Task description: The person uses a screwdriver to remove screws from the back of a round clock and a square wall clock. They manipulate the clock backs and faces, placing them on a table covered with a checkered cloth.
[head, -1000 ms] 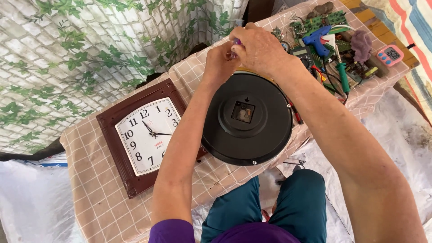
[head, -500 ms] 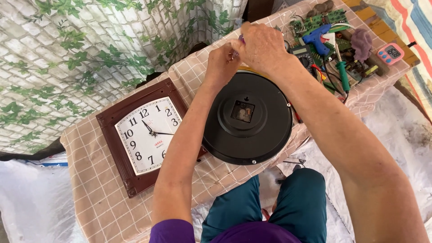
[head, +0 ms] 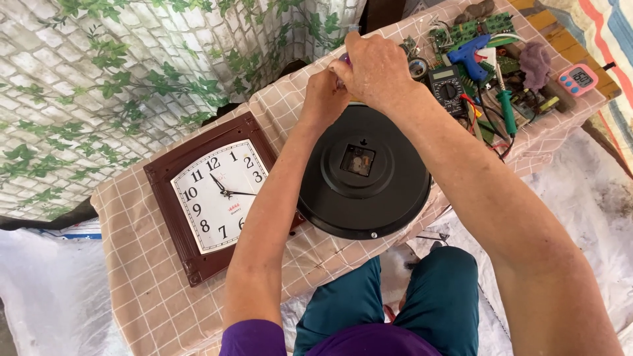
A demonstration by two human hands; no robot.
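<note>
Black round clock (head: 364, 173), face down, is kept mid-table. At its 12 o'clock rim a small purple tool (head: 343, 59) is pinched between left hand (head: 324, 97) and right hand (head: 376, 69), as a second ago; no progress is shown.

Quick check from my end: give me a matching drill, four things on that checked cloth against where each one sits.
Things:
1. square brown-framed wall clock
2. round black clock lying face down
3. blue glue gun
4. small pink digital timer

Places:
A. far right edge of the cloth
B. under both hands, in the middle
C. left of the round clock, face up
D. among the tools, beside the black multimeter

Pairs: 1-C, 2-B, 3-D, 4-A
</note>
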